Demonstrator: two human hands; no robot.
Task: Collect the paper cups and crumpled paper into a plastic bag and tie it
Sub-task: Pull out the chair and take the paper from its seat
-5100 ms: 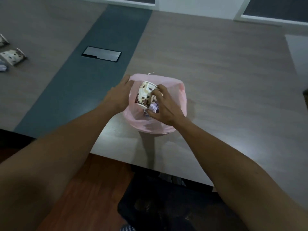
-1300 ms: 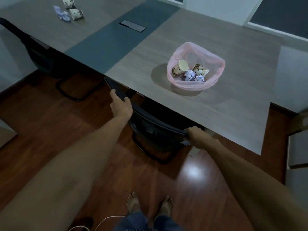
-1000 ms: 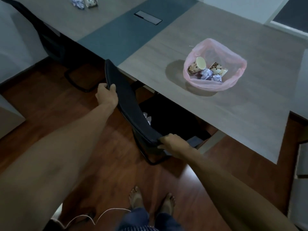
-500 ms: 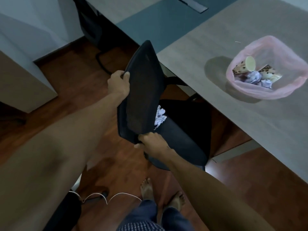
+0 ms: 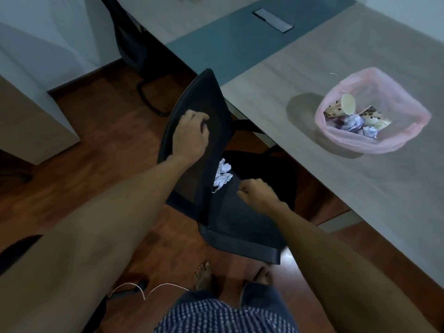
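Note:
A crumpled white paper (image 5: 222,175) lies on the seat of a black office chair (image 5: 240,219), close behind its mesh backrest. My left hand (image 5: 191,135) rests on the backrest with bent fingers. My right hand (image 5: 255,191) hovers over the seat just right of the paper, its fingers curled and holding nothing. On the table stands an open pink plastic bag (image 5: 384,147). Inside it are spotted paper cups (image 5: 346,107) and crumpled paper balls (image 5: 352,122).
The grey table (image 5: 300,75) runs along the right, with a dark centre strip and a cable hatch (image 5: 272,20). A second black chair (image 5: 131,44) stands at the far left end. A white cable (image 5: 144,293) lies on the wooden floor near my bare feet. A cabinet (image 5: 31,121) stands at left.
The chair has come out from under the table and turned, showing the paper on its seat. My right hand let go of the backrest and moved beside the paper; my left slid onto the backrest's face.

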